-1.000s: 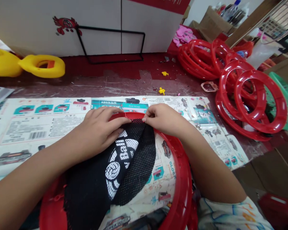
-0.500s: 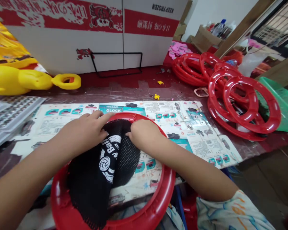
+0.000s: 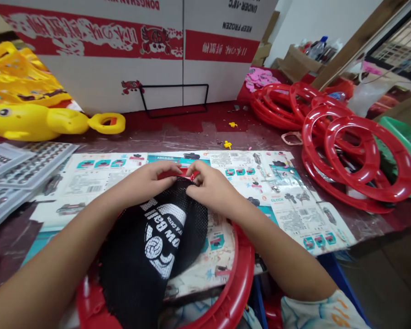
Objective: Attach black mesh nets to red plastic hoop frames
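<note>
A red plastic ring [image 3: 241, 274] lies in front of me, its near part at the bottom edge of the view. Black mesh fabric [image 3: 133, 260] with white printed lettering and a ball picture covers its left side, partly folded over. At the ring's far rim, my left hand [image 3: 150, 180] pinches the fabric's top edge between thumb and fingers. Close beside it, my right hand [image 3: 208, 185] has its fingers closed on the same edge of the mesh. The fingertips hide exactly how fabric and rim meet.
Several red rings [image 3: 359, 155] are piled at the right beside a green basket [image 3: 404, 141]. Printed cardboard sheets [image 3: 294, 224] cover the work surface. At the left are yellow duck-like plastic parts [image 3: 27, 121] and trays of small metal pieces [image 3: 34, 164]. A large white-and-red carton [image 3: 150, 73] stands behind.
Both hands have come together at the ring's far rim. The mesh has been drawn up and right, so more of its white print shows. The camera view has shifted slightly.
</note>
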Available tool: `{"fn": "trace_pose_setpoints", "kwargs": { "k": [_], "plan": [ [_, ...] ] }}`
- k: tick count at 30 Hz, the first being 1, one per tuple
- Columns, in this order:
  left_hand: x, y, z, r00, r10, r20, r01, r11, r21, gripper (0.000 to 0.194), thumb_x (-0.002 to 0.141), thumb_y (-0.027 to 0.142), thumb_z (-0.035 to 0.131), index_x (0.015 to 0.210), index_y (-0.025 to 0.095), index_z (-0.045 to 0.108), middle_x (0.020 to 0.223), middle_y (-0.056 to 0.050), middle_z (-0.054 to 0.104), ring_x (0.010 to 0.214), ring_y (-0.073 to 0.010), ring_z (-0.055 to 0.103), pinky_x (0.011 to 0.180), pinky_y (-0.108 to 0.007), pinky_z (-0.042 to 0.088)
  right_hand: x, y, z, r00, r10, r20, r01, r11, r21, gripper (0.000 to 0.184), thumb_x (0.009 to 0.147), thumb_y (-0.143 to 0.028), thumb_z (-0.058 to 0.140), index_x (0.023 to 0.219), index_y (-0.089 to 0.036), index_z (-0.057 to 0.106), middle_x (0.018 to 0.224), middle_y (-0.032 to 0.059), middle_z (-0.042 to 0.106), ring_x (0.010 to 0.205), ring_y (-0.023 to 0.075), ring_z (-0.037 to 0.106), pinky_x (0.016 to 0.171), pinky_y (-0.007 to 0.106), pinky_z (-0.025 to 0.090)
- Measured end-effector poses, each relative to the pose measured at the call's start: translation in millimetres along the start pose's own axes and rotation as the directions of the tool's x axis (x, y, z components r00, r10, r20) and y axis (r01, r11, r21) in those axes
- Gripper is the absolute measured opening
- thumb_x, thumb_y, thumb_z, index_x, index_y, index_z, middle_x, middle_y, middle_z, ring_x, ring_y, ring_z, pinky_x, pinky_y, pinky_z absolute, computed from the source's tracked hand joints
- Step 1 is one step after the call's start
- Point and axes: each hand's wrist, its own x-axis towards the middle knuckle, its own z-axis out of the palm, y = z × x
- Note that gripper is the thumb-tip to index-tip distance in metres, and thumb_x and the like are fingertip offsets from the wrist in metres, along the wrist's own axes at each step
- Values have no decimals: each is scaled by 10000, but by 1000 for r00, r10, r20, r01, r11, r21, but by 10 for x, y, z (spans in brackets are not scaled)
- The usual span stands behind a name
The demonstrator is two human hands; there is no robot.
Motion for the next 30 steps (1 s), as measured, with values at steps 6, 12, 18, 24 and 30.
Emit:
{"fn": "trace_pose_setpoints", "kwargs": {
  "k": [6,12,18,24,30],
  "plan": [
    [-171,-71,-43,999,-40,24,41,999,-10,255,854,443,546,951,262,698,1268,-57,608,1167,-265,567,1036,-470,442,-53,73,-23,975,-162,153,172,983,-56,374,856,-108,422,1050,-217,723,1031,40,730,966,175,631,856,296,436],
    [-173,-43,-16,996,-68,-58,69,998,5,254,838,443,530,843,250,696,1032,-40,660,997,-240,611,947,-454,479,-44,56,43,968,-185,168,239,882,-406,344,912,-202,429,1104,-177,714,966,94,730,874,220,632,772,319,429],
    [-155,-28,31,982,-131,-139,128,991,-29,237,816,416,536,746,232,669,989,-34,676,963,-237,608,947,-456,450,-18,103,133,955,-260,143,297,828,-476,333,914,-194,403,1023,-143,714,898,105,723,850,224,607,776,329,399],
    [-139,-17,70,979,-122,-163,121,992,-20,253,810,407,518,701,210,635,957,-49,654,911,-225,603,885,-422,456,-28,158,175,943,-315,106,324,807,-494,368,929,-210,365,1020,-138,714,848,105,713,819,217,588,750,323,383],
    [-108,25,99,973,-111,-202,127,990,65,269,794,400,491,672,198,619,823,-47,621,780,-201,562,711,-359,441,-2,134,185,960,-263,102,279,830,-483,359,923,-197,381,1056,-132,709,899,113,723,855,229,604,781,337,402]
  ]
}}
